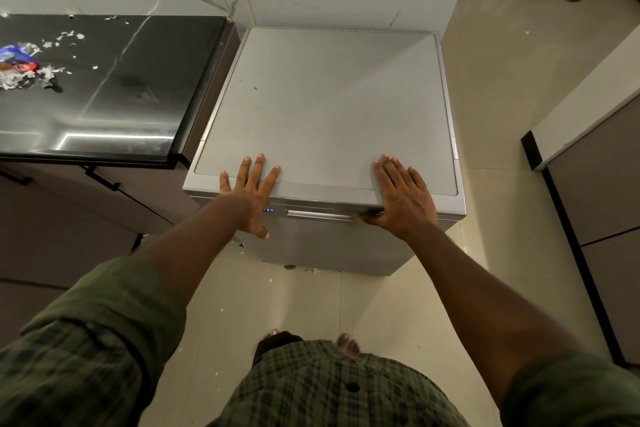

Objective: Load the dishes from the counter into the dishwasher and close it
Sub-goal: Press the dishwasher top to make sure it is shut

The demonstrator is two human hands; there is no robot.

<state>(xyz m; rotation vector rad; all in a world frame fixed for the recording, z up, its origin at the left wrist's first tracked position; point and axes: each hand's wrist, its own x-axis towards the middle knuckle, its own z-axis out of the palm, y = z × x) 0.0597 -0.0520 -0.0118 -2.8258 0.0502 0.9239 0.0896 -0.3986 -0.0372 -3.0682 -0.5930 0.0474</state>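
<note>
Here the left hand [250, 194] and right hand [403, 198] lie flat, fingers straight, gripping nothing, pressing the front top edge of the closed grey dishwasher [329, 104]

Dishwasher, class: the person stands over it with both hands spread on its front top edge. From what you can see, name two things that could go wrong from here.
1. The right hand overhangs the dishwasher edge with its thumb beside the handle; if the door is not fully latched, the thumb could get pinched.
2. The person's bare feet stand on the floor among small scraps and debris; stepping on them, the person might slip or hurt a foot.
</note>
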